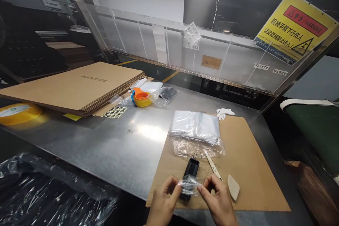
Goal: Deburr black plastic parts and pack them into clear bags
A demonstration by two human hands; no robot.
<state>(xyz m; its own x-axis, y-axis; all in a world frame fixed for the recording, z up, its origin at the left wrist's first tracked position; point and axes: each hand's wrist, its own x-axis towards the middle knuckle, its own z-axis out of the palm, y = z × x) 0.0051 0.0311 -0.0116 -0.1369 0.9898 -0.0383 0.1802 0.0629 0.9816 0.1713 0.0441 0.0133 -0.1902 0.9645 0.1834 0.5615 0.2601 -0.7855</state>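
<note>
Between my two hands a small clear plastic bag (190, 183) is stretched out. My left hand (166, 197) pinches its left end between thumb and finger. The right end is pinched in my right hand (217, 197). Beneath the bag, a long black plastic tray (192, 167) lies on the cardboard sheet (254, 169), its near part covered by the bag. A cream-coloured handle marked A26 (214, 168) and a beige wedge-shaped piece (233, 187) lie beyond and beside my right hand. What is inside the bag, if anything, I cannot make out.
A stack of clear plastic bags (195, 124) and a white glove (225, 113) sit farther back. At left are flat cartons (87, 83), a tape dispenser (141, 98), a tape roll (19, 113) and a sticker sheet (115, 112). A clear panel (127, 31) rises behind the metal table (111, 148).
</note>
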